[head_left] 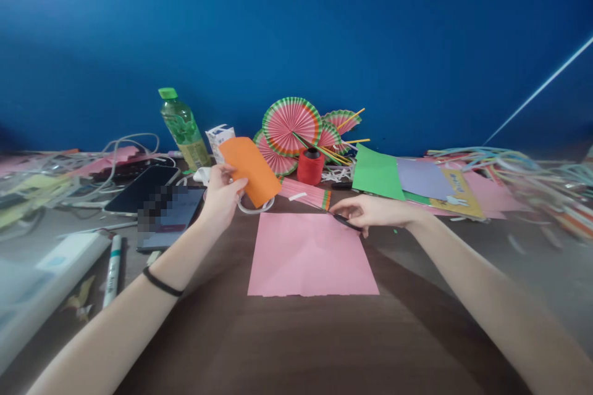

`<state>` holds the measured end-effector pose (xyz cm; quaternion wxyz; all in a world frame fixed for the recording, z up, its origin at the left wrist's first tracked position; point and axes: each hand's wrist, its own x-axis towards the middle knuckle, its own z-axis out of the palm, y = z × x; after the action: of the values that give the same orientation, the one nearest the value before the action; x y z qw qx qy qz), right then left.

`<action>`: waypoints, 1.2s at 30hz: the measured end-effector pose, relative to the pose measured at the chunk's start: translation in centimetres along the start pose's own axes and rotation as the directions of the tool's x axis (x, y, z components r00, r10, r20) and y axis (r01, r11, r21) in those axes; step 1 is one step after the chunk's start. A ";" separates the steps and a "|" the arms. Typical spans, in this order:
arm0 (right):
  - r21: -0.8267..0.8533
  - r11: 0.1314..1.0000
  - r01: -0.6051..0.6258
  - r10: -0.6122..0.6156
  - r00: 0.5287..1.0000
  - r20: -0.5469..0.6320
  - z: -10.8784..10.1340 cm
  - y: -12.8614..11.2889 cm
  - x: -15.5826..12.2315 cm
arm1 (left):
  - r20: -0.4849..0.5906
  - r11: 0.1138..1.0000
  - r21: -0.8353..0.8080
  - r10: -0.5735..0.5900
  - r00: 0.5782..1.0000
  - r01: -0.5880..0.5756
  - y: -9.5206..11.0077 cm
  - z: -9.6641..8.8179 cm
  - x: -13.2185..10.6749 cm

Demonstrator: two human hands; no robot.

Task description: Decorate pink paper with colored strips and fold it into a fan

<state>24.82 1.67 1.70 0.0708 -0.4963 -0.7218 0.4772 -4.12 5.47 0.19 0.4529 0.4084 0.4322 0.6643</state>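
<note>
A piece of orange paper (252,170) is pinched between the thumb and fingers of my left hand (220,194), raised above the back of the table. My right hand (359,213) is closed around black-handled scissors (347,222), at the top right corner of a pink sheet (310,256). That sheet lies flat on the brown table (296,345) and has a slightly ragged near edge. Behind it rests a pleated pink strip (301,190) with a green end. A red thread spool (310,166) stands upright just beyond the strip.
Watermelon-patterned paper fans (291,126) lean against the blue wall (296,24). To the left are a green bottle (185,129), phones (141,188), a marker (112,268) and cables. Green paper (377,173), purple paper (426,179) and tangled strips (523,166) lie right.
</note>
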 end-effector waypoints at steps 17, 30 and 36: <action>-0.330 0.938 0.100 -0.259 0.837 -0.481 1.8 0.8 2.1 | 0.108 0.939 -0.231 -0.236 0.966 0.256 -0.2 0.1 -0.1; 0.302 0.937 0.177 -0.206 0.976 0.066 2.9 1.0 1.7 | 0.255 0.910 -0.197 -0.311 0.916 0.364 -0.6 -0.1 -0.6; 0.291 0.926 0.242 -0.262 0.964 0.034 2.0 0.8 1.2 | 0.234 0.902 -0.251 -0.295 0.927 0.350 -0.9 -0.1 -0.5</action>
<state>23.53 1.41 -0.43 0.1760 -0.3666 -0.7054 0.5805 -3.85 5.12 -0.77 0.6507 0.3220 0.3473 0.5936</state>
